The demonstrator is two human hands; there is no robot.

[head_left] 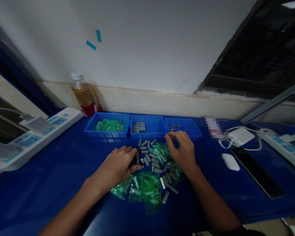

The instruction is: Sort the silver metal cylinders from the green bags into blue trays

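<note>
My left hand (pixel 121 162) is curled low over the table, with thumb and forefinger closing around a small metal cylinder (pixel 138 161). In front of the right bin, my right hand (pixel 183 149) pinches a small metal piece (pixel 167 135) at its fingertips; its exact kind is too small to tell. Between the hands lie several loose metal cylinders (pixel 155 161) and clear bags of green plastic parts (pixel 147 186). A bag with slender pieces (pixel 159 150) lies near the right hand, and another bag (pixel 121 188) is partly under the left wrist.
Three blue bins line the back: green bags (pixel 109 125) in the left bin (pixel 108 135), cylinders in the middle bin (pixel 153 135), small metal parts in the right bin (pixel 195 132). A bottle (pixel 85 98), power strips (pixel 36 137), phone (pixel 258 172) and white case (pixel 230 162) stand around.
</note>
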